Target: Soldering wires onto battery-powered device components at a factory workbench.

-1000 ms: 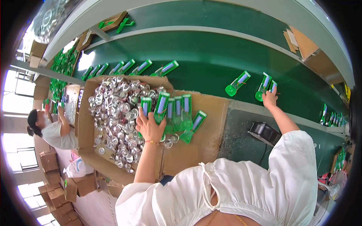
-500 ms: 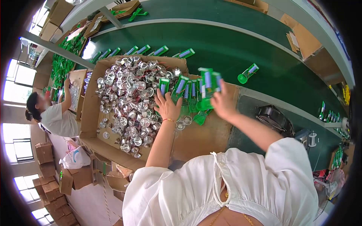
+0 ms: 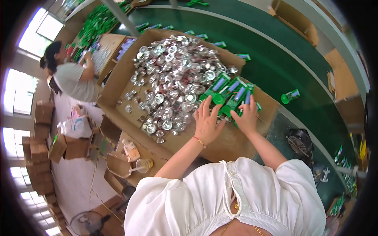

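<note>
Several green plastic flashlight bodies, with lavender cells in them, lie side by side at the right end of a big cardboard box. My left hand reaches over their near left ends, its fingers spread and the fingertips by a round green head. At their near right side is my right hand, thumb and fingers apart, fingertips against the bodies. Whether either hand bears weight on them is hard to tell. Left of the bodies, silver reflector cups with thin red wires lie in a large heap.
The cardboard box has raised walls left and far. Beyond it, more green bodies line a green conveyor belt, and one lies alone farther right. A black fan stands right. A co-worker sits far left. A lidded cup stands near left.
My right hand has come down from above the row, where it held blurred green bodies, to the cluster. The whole view has turned, so the box sits farther right. My left hand stays by the bodies.
</note>
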Motion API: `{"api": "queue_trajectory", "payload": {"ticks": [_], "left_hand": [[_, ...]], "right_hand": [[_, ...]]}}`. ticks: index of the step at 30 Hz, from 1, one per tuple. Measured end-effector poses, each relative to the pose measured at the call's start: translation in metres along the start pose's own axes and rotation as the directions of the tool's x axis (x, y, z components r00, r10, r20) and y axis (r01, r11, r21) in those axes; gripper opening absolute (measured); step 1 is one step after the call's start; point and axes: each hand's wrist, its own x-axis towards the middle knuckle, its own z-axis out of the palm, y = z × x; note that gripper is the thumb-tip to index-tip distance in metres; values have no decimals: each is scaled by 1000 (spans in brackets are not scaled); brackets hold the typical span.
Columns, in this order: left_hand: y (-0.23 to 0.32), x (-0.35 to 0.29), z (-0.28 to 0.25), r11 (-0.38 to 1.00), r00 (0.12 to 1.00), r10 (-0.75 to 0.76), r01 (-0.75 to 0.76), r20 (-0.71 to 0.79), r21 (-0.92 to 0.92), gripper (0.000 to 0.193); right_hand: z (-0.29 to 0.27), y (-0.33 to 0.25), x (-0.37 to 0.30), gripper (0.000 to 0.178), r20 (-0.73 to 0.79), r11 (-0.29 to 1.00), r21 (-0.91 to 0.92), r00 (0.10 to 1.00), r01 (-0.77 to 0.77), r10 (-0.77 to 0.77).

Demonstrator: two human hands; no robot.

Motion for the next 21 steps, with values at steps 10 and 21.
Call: {"api": "queue_trajectory", "payload": {"ticks": [10, 21], "left_hand": [[-179, 25, -134, 881, 855, -445, 471, -267, 38, 60], [-371, 139, -118, 725, 743, -629, 454, -229, -518, 66]], "right_hand": [[-4, -66, 142, 40, -28, 870, 302, 916, 390, -401], [105, -99, 259, 65, 345, 968, 245, 928, 58, -143]]}}
